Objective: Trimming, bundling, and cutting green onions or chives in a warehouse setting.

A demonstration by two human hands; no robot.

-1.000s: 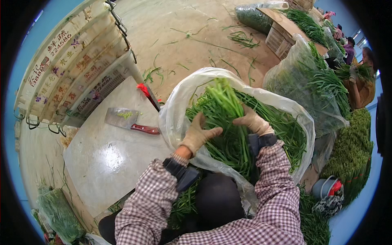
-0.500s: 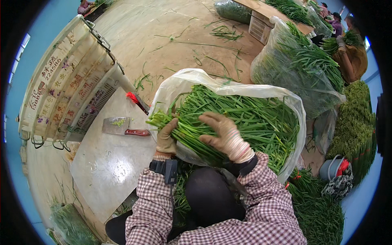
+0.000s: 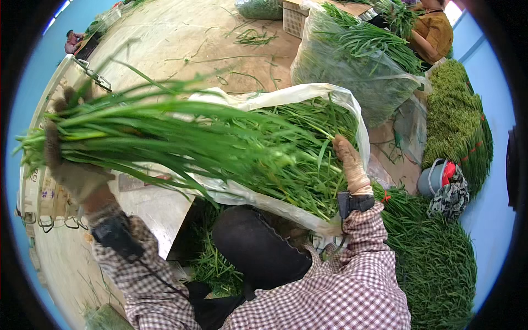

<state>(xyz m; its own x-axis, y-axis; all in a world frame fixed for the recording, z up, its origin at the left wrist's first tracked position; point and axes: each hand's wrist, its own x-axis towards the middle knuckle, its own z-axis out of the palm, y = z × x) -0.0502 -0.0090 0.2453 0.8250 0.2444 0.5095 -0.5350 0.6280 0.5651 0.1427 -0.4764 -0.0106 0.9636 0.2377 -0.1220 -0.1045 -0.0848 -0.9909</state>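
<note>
My left hand (image 3: 80, 170), in a dirty work glove, is raised at the far left with its fingers wrapped round the pale ends of a big bunch of garlic chives (image 3: 165, 124). The long leaves stream to the right, blurred by motion, over a plastic-lined container (image 3: 330, 91) full of more chives (image 3: 308, 181). At that container's right side is my gloved right hand (image 3: 352, 168), fingers together at a pale stalk over the pile. A cleaver (image 3: 132, 182) lies on a metal sheet (image 3: 165, 220) below the raised bunch, partly covered by it.
A cream plastic crate (image 3: 47, 192) stands at the left, largely hidden by the bunch. Beyond the container is a large clear bag of chives (image 3: 341, 71). Tied bundles (image 3: 456, 121), a grey bucket (image 3: 432, 179) and heaped chives (image 3: 434, 264) line the right. Another person (image 3: 434, 33) sits far right.
My left hand has swung up and left, lifting the bunch off the pile. My right hand has left the bunch and moved right. The view has shifted too.
</note>
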